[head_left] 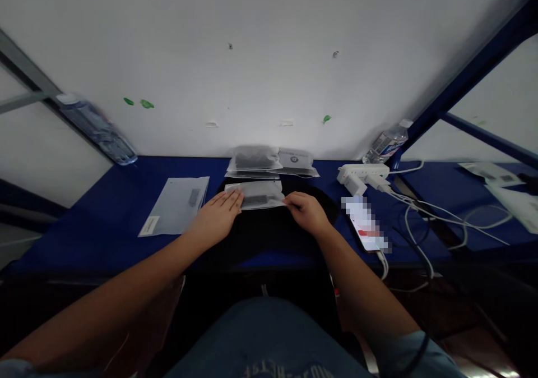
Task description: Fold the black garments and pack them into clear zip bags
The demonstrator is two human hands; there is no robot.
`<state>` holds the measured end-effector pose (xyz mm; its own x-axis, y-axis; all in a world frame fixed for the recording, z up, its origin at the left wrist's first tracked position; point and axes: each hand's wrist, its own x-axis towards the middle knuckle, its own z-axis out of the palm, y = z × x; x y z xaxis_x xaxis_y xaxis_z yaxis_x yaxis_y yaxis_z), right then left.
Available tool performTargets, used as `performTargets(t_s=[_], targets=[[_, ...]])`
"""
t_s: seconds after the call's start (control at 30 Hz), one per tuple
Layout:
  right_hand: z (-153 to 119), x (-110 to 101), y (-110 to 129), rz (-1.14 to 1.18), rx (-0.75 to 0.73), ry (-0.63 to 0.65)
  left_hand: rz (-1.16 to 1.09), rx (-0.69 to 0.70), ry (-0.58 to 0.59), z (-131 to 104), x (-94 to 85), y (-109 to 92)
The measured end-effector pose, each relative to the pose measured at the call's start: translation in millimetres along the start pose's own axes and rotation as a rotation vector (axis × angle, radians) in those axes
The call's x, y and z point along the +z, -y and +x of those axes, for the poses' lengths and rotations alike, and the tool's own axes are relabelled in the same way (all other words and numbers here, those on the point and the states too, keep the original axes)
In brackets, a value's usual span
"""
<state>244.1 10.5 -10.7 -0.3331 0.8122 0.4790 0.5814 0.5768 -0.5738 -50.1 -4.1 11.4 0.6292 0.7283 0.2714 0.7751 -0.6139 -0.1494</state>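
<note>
A frosted plastic bag (263,190) with a dark item inside lies in front of me on the blue table. My left hand (221,212) rests on the bag's left end, its fingers stretched out flat. At the right end of the bag, my right hand (306,210) is closed, pinching the edge between thumb and fingers. Just behind lie several more filled frosted bags (254,158), overlapping against the wall. To the left of my left hand is a flat frosted bag (179,201) with a white label at its lower corner.
A phone (363,224) on a cable lies right of my right hand. Behind it sits a white power strip (363,171) with plugs and trailing cables. Water bottles stand at the right (386,141) and lean at the left (98,128). A white wall (269,75) closes off the back.
</note>
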Motion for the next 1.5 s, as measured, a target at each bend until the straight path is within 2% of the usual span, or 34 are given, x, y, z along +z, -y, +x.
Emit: performTargets(t_s=[0.27,0.43,0.7,0.87,0.9,1.03,1.1,1.17,1.23,1.37,1.5], targets=[[1,-3,-4,-0.015,0.077,-0.002,0.002,-0.071,0.022,-21,-0.9,22],[1,-4,-4,-0.002,0.098,-0.015,-0.010,-0.050,0.000,-29,1.7,28],[-2,-7,-3,-0.003,0.209,-0.055,-0.056,0.080,0.012,-24,2.3,36],[-1,-10,-6,0.067,0.212,-0.005,-0.070,0.058,-0.005,-21,9.8,42],[-1,-12,-5,0.063,0.203,-0.032,-0.071,0.054,-0.020,-20,11.0,41],[-4,-24,13,-0.129,0.097,-0.271,-0.086,0.088,-0.075,-14,8.4,26],[-8,-24,28,-0.160,-0.046,-0.192,-0.098,0.121,-0.099,-10,2.5,15],[-11,-19,41,-0.171,-0.211,-0.012,-0.113,0.152,-0.114,-5,-3.9,3],[-11,-12,49,-0.191,-0.298,0.131,-0.133,0.181,-0.120,-1,-8.6,-10],[-3,-7,50,-0.215,-0.295,0.242,-0.148,0.248,-0.132,4,-9.7,-32],[4,-10,46,-0.262,-0.261,0.346,-0.144,0.326,-0.149,6,-5.3,-42]])
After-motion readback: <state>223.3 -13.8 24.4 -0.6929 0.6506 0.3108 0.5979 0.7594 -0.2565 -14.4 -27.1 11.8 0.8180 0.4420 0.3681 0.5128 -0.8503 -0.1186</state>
